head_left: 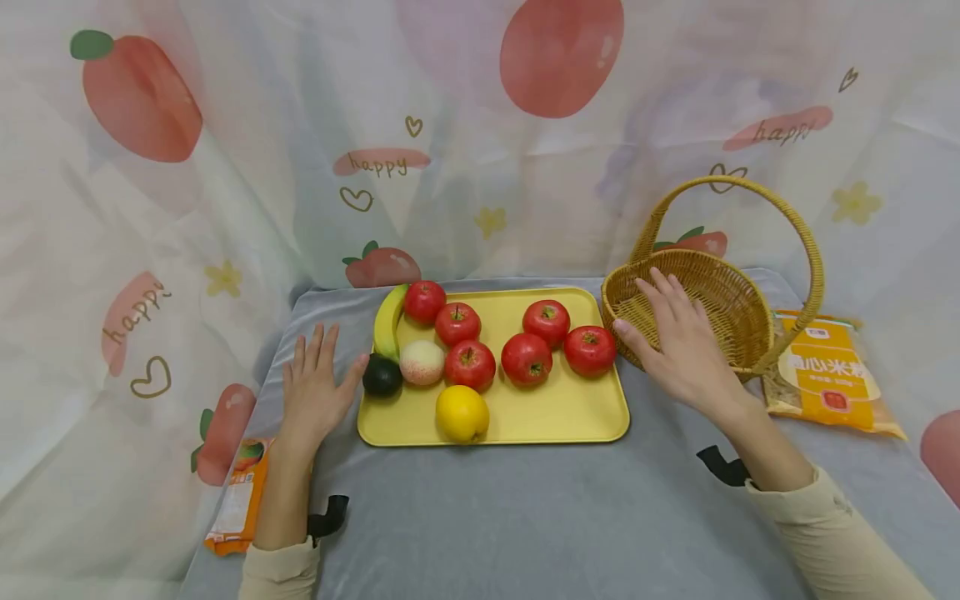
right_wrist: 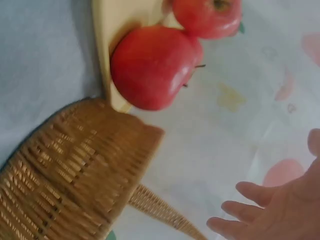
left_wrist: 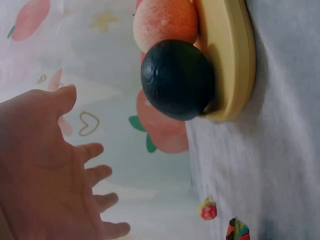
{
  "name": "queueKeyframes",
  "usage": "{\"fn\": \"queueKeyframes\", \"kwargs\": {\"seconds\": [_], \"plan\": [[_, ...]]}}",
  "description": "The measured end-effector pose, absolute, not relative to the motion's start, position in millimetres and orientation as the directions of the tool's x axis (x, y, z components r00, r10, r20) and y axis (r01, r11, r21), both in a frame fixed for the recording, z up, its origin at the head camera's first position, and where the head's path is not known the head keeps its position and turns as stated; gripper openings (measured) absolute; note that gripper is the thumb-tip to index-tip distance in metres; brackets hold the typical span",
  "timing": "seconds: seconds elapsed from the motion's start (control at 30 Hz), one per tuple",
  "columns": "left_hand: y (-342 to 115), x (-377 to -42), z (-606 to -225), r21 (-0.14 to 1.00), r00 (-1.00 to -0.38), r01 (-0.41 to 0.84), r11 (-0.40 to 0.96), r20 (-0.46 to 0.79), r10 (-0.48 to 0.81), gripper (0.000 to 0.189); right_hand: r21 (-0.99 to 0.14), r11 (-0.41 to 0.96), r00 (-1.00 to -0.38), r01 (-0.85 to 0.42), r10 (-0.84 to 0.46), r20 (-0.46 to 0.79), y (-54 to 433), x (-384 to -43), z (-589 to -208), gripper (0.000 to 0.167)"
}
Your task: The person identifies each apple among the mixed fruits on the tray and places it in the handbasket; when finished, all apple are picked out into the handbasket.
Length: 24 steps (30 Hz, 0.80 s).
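My left hand [head_left: 311,400], fingers straight and spread, hovers beside the left end of a yellow tray [head_left: 555,421], nearest a dark green avocado [head_left: 382,377]. The right hand [head_left: 682,346] is held over the front of a wicker basket [head_left: 738,308], its fingers extended and holding nothing. On the tray lie a banana [head_left: 388,323], a pale peach [head_left: 422,363], a yellow fruit [head_left: 462,414] and several red apples [head_left: 527,360]. In the right wrist view an apple [right_wrist: 150,67] sits at the tray's end, close to the basket.
An orange and yellow food bag [head_left: 832,375] lies right of the basket. Another orange packet [head_left: 238,504] is partly behind the left forearm. Grey cloth [head_left: 525,517] covers the table, and a printed curtain [head_left: 465,100] hangs behind and at the sides.
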<state>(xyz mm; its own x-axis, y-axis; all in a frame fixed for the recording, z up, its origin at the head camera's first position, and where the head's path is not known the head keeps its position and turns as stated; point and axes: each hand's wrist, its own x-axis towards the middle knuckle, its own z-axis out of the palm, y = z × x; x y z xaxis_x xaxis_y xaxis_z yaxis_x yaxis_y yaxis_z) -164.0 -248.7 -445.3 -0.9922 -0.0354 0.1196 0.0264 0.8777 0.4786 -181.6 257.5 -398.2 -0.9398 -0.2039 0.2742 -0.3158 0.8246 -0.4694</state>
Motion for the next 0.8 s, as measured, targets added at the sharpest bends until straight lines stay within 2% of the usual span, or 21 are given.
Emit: {"fn": "queueKeyframes", "kwargs": {"seconds": [0.27,0.53,0.63,0.8], "plan": [[-240,-164,-451,0.55,-0.982,0.093,0.83,0.189,-0.015,0.077,-0.565,0.757,-0.931,-0.328,-0.156,0.331,248,-172,-397,0.067],[-238,-160,-455,0.655,-0.987,0.055,0.754,0.151,-0.06,0.076,-0.626,0.685,-0.895,-0.372,-0.087,0.437,241,-167,-401,0.052],[-236,-159,-454,0.707,-0.988,0.048,0.705,0.139,-0.072,0.074,-0.656,0.659,-0.904,-0.368,-0.088,0.419,238,-166,-403,0.048],[-234,-159,-456,0.795,-0.986,0.037,0.606,0.126,-0.105,0.071,-0.719,0.624,-0.95,-0.306,-0.15,0.274,232,-164,-408,0.055]]}}
